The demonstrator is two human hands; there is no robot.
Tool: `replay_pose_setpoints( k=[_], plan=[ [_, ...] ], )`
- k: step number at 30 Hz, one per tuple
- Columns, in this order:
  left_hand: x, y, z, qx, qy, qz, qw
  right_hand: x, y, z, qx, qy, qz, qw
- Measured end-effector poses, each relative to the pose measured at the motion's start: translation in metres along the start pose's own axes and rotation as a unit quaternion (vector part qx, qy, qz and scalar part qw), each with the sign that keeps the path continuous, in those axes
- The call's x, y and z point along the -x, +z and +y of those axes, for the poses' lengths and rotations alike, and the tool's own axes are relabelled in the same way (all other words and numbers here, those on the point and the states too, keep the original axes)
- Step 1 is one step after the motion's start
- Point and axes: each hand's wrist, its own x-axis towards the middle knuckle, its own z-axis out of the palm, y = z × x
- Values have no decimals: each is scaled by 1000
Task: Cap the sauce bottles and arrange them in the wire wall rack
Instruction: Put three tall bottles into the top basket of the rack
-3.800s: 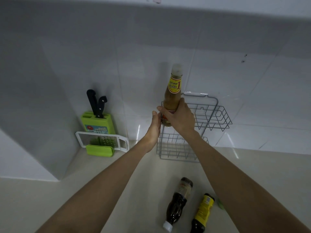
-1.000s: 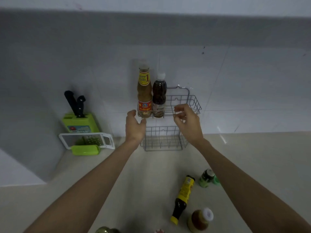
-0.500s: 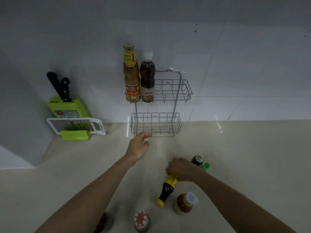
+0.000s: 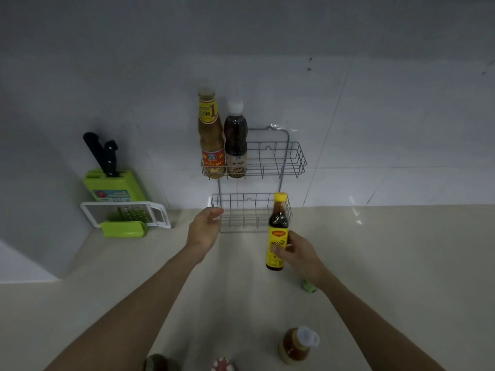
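Note:
A grey two-tier wire rack (image 4: 293, 159) hangs on the tiled wall. Its upper basket holds a tall tan sauce bottle (image 4: 210, 135) and a dark bottle with a white cap (image 4: 235, 141), side by side at the left. My right hand (image 4: 300, 251) grips a dark, yellow-labelled, yellow-capped bottle (image 4: 278, 231) upright in front of the lower basket's right end. My left hand (image 4: 205, 228) hovers at the lower basket's left corner, fingers loosely curled, holding nothing. An orange-brown white-capped bottle (image 4: 297, 345) stands on the counter near the bottom edge.
A green knife block (image 4: 115, 187) with two black-handled knives and a white grater (image 4: 126, 212) stand at the left against the wall. A small green item (image 4: 309, 286) peeks from behind my right wrist. Two jar tops (image 4: 223, 365) show at the bottom edge.
My right hand has lifted the yellow-capped bottle off the counter and raised it upright toward the lower basket. My left hand stays near the basket's left corner.

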Motion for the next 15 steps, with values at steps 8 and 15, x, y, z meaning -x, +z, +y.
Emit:
replay_pose_setpoints(
  k=[8,15],
  plan=[
    [-8,0,39,-69,164,20,984,-32,-21,-94,-364,-42,15,931],
    [-20,0,75,-153,334,82,927,-77,-26,-167,-182,-203,152,950]
  ],
)
